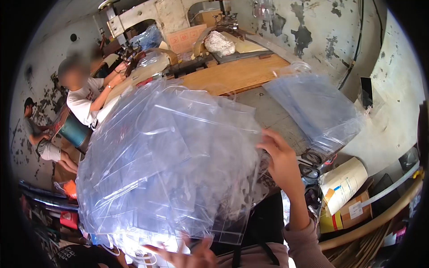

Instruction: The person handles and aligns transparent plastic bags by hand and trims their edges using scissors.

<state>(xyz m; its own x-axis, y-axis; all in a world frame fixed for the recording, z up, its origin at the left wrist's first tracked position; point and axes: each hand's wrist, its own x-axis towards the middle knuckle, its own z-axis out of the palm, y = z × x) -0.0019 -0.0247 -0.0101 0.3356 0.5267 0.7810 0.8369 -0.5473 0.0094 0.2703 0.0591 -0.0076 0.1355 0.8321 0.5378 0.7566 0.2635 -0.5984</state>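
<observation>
A large heap of clear plastic bags [147,165] spreads in front of me, with pale strips and thin loops along some of them. At the heap's right edge, my right hand [282,158] has its thumb and fingers closed on the edge of a clear plastic bag. Low in the view, my left hand [192,257] is by the near edge of the heap, its fingers spread and partly behind the see-through film. On the table to the right lies a flat stack of clear plastic bags [319,107].
Scissors [308,167] lie by the table's right edge. Behind the heap are a wooden board [232,73] and a machine frame [154,18]. A paper roll [342,183] and a cardboard box [355,212] stand at right. One person [85,96] works at left; another [38,134] is farther back.
</observation>
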